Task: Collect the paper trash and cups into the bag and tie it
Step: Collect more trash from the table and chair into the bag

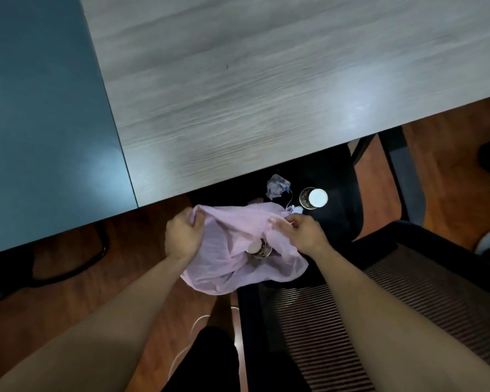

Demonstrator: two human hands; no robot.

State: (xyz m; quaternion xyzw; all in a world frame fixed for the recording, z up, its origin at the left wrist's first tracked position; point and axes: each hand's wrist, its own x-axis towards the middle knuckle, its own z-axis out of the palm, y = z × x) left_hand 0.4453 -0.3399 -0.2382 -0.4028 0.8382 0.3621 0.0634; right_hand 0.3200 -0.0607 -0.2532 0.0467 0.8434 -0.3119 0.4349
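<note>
A thin pink plastic bag (238,267) hangs below the table edge. My left hand (183,234) grips its left rim and my right hand (300,232) pinches its right rim, holding the mouth spread. Inside the bag a paper cup (259,248) shows through the opening. Beyond the bag, on a dark surface under the table, lie a crumpled paper ball (277,186) and a cup (313,198) standing upright. A small scrap of paper (294,209) sits just past my right fingertips.
A grey wood-grain table (266,94) fills the upper view, with a blue-grey panel (40,123) to its left. A black mesh chair (379,306) stands at the right. The floor (96,278) is brown wood. My dark-clothed leg (210,360) is at the bottom.
</note>
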